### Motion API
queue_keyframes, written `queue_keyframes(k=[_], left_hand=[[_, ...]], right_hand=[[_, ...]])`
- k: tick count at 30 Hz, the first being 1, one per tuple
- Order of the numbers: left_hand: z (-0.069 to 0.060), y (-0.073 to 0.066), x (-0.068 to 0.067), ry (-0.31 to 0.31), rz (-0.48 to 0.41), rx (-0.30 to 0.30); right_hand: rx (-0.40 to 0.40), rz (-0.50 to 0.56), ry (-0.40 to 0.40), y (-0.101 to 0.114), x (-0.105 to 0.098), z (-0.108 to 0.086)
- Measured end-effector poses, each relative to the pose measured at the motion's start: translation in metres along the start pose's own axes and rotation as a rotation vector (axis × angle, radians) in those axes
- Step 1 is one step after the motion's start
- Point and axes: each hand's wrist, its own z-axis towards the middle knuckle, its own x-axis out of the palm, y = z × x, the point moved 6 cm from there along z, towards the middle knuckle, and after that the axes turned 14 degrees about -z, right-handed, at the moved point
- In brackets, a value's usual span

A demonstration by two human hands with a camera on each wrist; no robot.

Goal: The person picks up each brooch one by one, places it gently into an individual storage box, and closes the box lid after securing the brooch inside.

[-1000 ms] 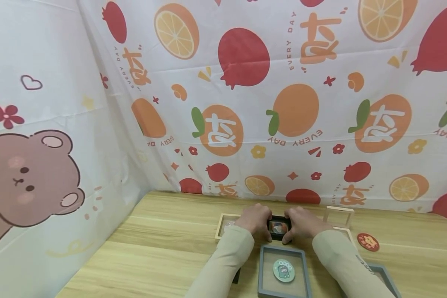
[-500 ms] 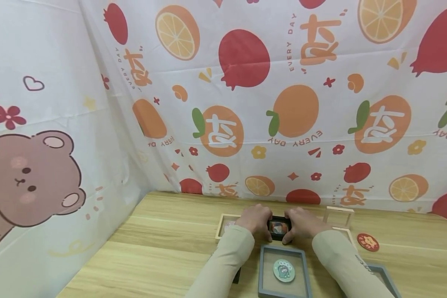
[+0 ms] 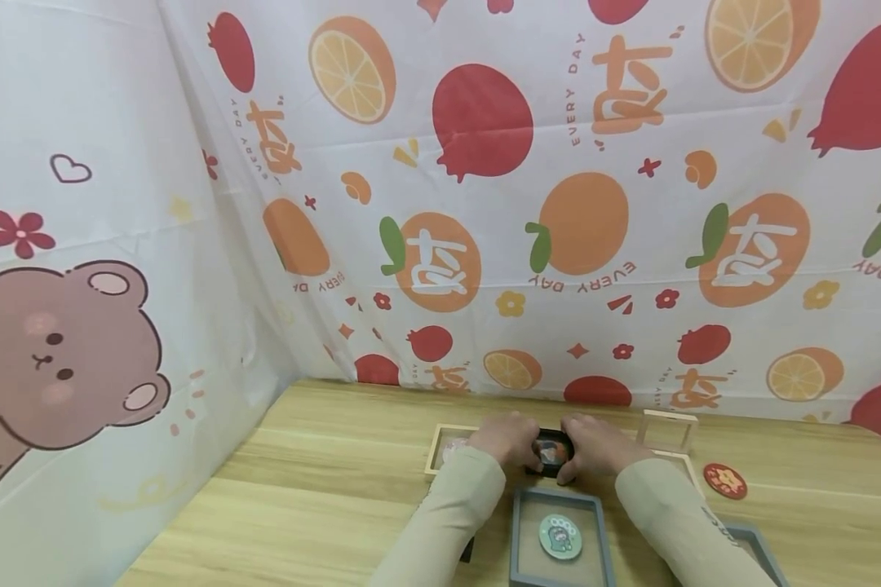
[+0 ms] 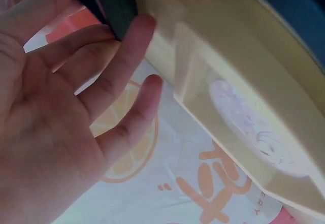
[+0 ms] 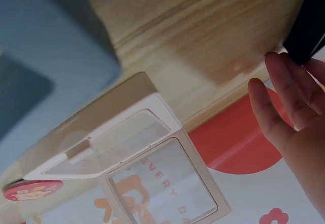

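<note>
A small black display frame [image 3: 553, 454] with a colourful piece inside lies between my two hands near the back of the table. My left hand [image 3: 508, 441] grips its left side, thumb at the near edge. From the right, my right hand [image 3: 596, 447] holds the opposite side. In the left wrist view, my left hand [image 4: 66, 102] has its last fingers spread loosely, and the black frame [image 4: 114, 5] is at the top. My right hand's fingers [image 5: 284, 87] touch the dark corner of the frame [image 5: 307, 28] in the right wrist view.
A cream frame [image 3: 436, 450] with a pale disc stands left. Right is an opened cream frame [image 3: 666, 413], beside a round red piece [image 3: 725, 481]. In front lies a grey frame [image 3: 515, 534] holding a round green piece [image 3: 560, 536]. Another grey frame [image 3: 763, 550] is partly hidden by the right sleeve.
Both thumbs have shifted slightly on the black frame, and the left one has come further over its front edge. The head view has tipped up a little. Other things stay put.
</note>
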Motion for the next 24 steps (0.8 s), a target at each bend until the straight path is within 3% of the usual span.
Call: queue_keyframes(k=[6,12,18,24], left_hand=[[-0.003,0.002,-0.003,0.056,-0.084,0.007],[-0.005,-0.008,-0.012,-0.012,-0.061,0.112],[-0.004,-0.019,-0.012,0.007,-0.115,0.161],[-0.001,-0.029,-0.008,0.000,-0.061,0.206]], right_hand=[[-0.001,-0.076,0.061,0.002,0.000,-0.003],[0.025,-0.150,0.107,-0.006,-0.002,-0.010],[-0.037,-0.171,-0.012,-0.014,-0.015,-0.016],[-0.106,-0.140,-0.115,-0.020,-0.023,-0.021]])
